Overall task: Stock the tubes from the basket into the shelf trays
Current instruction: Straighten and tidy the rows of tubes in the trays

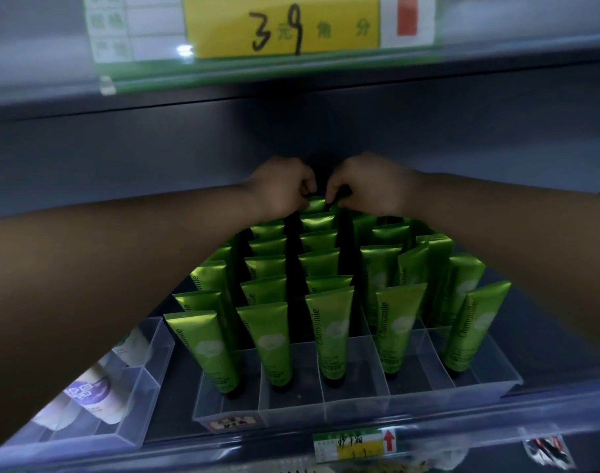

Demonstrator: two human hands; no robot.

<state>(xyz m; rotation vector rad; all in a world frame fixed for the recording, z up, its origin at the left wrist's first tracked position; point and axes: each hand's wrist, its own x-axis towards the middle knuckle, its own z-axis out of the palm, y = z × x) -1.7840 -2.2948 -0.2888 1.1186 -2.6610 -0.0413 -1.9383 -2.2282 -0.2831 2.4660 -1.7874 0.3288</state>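
We note the shelf (169,421) carrying a clear divided tray (291,402) of upright green tubes (329,332). At twelve o'clock, our left hand (281,189) and right hand (367,186) both close in a pinch on the rear tube (314,203) of the centre lane. Its long axis is vertical, and the hands are equally near.

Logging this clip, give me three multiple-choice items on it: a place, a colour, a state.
1. Where do the left hand and right hand meet? A back of the clear plastic divided tray B its front edge C the basket
2. Colour of the glossy plastic tubes in it? A red B green C blue
3. The fingers are? A flat B pinching the rearmost tube C hanging idle
A: both reach past the rows. B: every tube there is green. B: curled on its top edge.
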